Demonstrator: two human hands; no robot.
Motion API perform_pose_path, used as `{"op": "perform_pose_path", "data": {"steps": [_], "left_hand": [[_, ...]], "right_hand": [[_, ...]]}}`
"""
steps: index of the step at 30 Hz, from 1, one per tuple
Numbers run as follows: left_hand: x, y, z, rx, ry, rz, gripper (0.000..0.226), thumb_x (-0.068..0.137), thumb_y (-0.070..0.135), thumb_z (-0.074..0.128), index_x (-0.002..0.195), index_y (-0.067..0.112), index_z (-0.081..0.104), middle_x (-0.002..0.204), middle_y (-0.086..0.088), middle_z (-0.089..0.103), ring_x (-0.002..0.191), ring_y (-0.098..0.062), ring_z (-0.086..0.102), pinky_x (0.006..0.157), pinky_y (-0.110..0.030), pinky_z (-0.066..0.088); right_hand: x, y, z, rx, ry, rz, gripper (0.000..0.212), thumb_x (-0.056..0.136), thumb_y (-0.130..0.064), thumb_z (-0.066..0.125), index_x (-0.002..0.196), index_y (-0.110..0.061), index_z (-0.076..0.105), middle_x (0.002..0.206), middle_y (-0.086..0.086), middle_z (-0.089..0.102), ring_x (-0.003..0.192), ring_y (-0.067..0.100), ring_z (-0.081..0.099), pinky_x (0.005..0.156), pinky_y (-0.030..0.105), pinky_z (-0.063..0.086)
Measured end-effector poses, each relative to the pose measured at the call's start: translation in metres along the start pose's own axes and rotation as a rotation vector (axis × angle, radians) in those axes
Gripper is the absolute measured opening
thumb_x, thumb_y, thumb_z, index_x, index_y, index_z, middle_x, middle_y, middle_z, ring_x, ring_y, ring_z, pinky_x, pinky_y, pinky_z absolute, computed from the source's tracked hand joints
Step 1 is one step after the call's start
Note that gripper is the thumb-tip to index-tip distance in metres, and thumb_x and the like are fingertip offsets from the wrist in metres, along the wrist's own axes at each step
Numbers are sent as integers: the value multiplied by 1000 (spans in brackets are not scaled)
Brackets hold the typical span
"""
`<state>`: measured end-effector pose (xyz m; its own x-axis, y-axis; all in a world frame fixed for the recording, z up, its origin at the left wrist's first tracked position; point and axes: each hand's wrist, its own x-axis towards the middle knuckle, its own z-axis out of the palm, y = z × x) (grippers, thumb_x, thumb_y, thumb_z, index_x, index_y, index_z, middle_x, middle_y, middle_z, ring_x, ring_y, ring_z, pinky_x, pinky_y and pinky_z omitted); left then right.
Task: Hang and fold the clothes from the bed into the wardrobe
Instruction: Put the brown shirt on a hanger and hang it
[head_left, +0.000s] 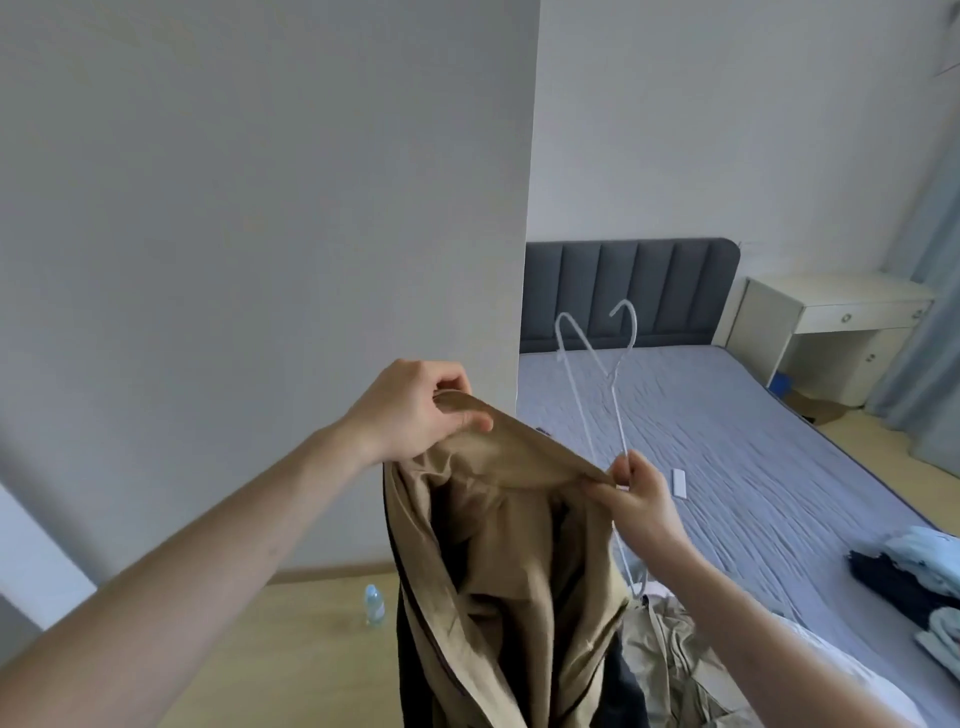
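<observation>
A tan jacket (498, 566) hangs in front of me, held up by its collar edge. My left hand (415, 415) grips the collar at the upper left. My right hand (641, 499) pinches the collar's right end and also holds two white wire hangers (597, 374), whose hooks point up toward the headboard. The bed (727, 441) with a lilac sheet lies to the right. More clothes sit on it: a pale olive garment (670, 660) below my right arm, and dark and light blue pieces (914, 577) at the right edge.
A large white panel (260, 234) fills the left. A water bottle (374, 605) stands on the wooden floor. A small white object (679, 484) lies on the sheet. A white desk (831, 322) and a curtain (930, 312) are beyond the bed.
</observation>
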<state>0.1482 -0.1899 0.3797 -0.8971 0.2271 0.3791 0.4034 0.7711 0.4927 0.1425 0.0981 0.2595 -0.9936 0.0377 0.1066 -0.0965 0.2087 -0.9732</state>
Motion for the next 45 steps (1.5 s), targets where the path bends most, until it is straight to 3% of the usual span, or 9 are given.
{"op": "perform_pose_path", "data": {"steps": [4,8,12,17,23,27,34,40,45], "left_hand": [[-21,-46,16,56,-176,-218,57,46,65,93,82,34,63,75,19,66,72,2,61,59,-15,45],[-48,-88,55,-288,-227,-437,29,64,33,96,79,22,74,81,7,76,78,-11,70,72,-28,53],[-81,-97,100,-715,-115,-623,3,83,28,84,86,26,83,95,2,80,94,-12,75,75,-17,53],[-97,-85,139,-924,-7,-740,27,92,47,69,104,25,80,107,4,78,102,-13,73,75,-19,56],[-102,-72,146,-886,-165,-601,39,92,61,64,116,34,75,115,7,76,108,-12,71,93,-31,55],[-103,-62,148,-637,-343,-425,47,77,33,88,121,31,72,112,14,76,107,-2,69,93,-20,53],[-79,-70,109,-895,39,-744,20,89,27,78,101,11,79,99,0,79,93,-14,75,72,-23,57],[-55,-71,70,-233,102,-325,32,101,39,57,75,21,63,70,4,68,67,-13,64,64,-31,46],[-36,-46,36,-250,295,-180,35,103,34,55,69,25,57,61,9,60,60,-9,58,60,-23,42]], "right_hand": [[8,-16,-7,113,-44,-12,43,71,-7,69,68,-29,32,63,-9,39,56,10,33,54,27,31],[9,-30,-3,144,-115,-20,42,71,-12,70,63,-36,35,67,-7,42,58,10,35,53,24,32],[9,-35,2,142,-143,-21,49,81,-1,68,65,-32,34,69,-4,39,58,10,32,51,22,31],[5,-38,7,151,-152,-10,46,86,5,66,74,-22,32,72,3,37,56,10,32,50,22,29],[5,-42,1,224,-83,37,45,89,4,66,71,-22,32,62,-7,41,48,6,36,42,19,31],[3,-46,-2,229,-85,42,45,89,5,64,72,-21,32,61,-8,40,46,4,35,40,17,29],[1,-42,-22,242,-110,55,48,89,6,65,72,-22,31,63,-5,37,48,8,29,40,19,26],[1,-33,-32,103,-134,40,46,90,-1,70,72,-20,32,63,-4,38,48,7,32,43,17,31],[-3,-28,-33,-197,-156,-52,45,87,-5,74,74,-17,32,59,-14,55,62,16,40,63,33,35]]}}
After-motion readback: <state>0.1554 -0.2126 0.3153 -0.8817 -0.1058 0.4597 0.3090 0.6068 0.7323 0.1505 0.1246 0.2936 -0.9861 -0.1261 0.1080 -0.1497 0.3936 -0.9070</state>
